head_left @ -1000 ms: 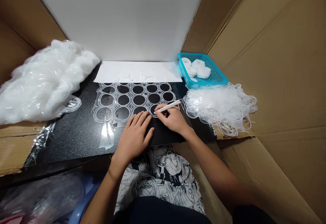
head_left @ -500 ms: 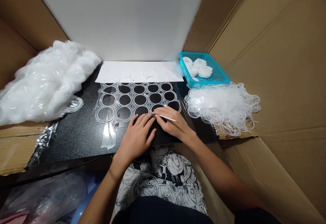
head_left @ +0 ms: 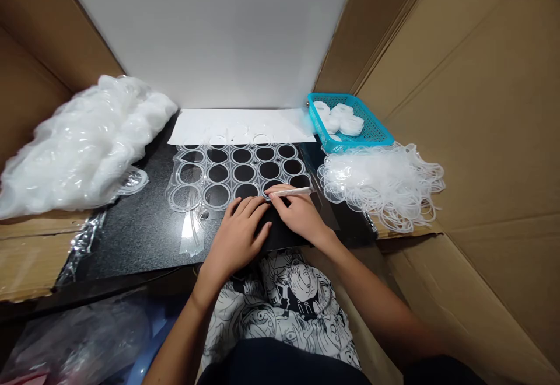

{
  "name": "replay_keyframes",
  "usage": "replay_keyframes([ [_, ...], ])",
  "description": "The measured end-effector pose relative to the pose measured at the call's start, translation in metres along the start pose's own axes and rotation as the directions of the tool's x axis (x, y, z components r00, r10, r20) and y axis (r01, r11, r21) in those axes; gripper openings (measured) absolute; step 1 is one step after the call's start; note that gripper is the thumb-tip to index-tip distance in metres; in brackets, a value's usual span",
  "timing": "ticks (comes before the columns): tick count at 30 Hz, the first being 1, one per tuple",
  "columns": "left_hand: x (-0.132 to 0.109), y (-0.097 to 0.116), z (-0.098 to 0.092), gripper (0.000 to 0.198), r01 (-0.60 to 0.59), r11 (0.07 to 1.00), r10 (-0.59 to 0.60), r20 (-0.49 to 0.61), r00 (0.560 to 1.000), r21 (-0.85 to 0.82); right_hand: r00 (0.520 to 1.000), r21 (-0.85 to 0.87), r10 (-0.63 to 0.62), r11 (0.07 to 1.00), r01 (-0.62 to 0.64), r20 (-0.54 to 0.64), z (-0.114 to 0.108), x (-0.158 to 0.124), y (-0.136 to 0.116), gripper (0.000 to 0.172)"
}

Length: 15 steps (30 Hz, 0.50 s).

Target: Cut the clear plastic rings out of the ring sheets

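A clear plastic sheet point(head_left: 231, 185) with rows of round rings lies on the dark tabletop. My left hand point(head_left: 240, 230) rests flat near its front edge, fingers stretched out, holding nothing. Beside it, my right hand point(head_left: 297, 213) is closed around a slim white pen-like tool point(head_left: 292, 192). The tool's tip is at a ring in the front row, close to my left fingertips. I cannot make out the tip itself, as my fingers partly cover it. Both hands hide part of the front row of rings.
A big bag of white rounded pieces point(head_left: 83, 146) sits at the left. On the right stand a turquoise basket point(head_left: 374, 131) with white ring bundles and a pile of thin translucent rings point(head_left: 385, 181). White paper point(head_left: 245, 123) lies behind the sheet; cardboard walls point(head_left: 472, 81) enclose the table.
The tool has tilted in my right hand: its back end now points up to the right rather than slightly down. My left hand has barely moved, and the view has shifted slightly.
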<state>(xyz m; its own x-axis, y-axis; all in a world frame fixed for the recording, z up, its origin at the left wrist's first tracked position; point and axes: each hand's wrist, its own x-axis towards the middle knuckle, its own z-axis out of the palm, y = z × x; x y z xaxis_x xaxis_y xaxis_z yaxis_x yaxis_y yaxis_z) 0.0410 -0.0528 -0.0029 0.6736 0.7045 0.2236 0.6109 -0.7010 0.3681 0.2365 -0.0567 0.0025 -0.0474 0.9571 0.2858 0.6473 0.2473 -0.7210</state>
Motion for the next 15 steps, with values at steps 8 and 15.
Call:
replay_keyframes([
  [8, -0.002, -0.001, -0.001, 0.033, -0.018, 1.000, 0.018, -0.013, 1.000, 0.002, 0.990, 0.070, 0.098, 0.992, -0.106, 0.104, -0.013, 0.007, 0.004, 0.025],
  [15, 0.001, 0.002, -0.001, 0.037, -0.002, 0.999, 0.002, 0.006, 1.000, 0.040, 0.995, 0.026, 0.074, 0.997, -0.076, 0.073, -0.008, 0.006, 0.007, 0.027],
])
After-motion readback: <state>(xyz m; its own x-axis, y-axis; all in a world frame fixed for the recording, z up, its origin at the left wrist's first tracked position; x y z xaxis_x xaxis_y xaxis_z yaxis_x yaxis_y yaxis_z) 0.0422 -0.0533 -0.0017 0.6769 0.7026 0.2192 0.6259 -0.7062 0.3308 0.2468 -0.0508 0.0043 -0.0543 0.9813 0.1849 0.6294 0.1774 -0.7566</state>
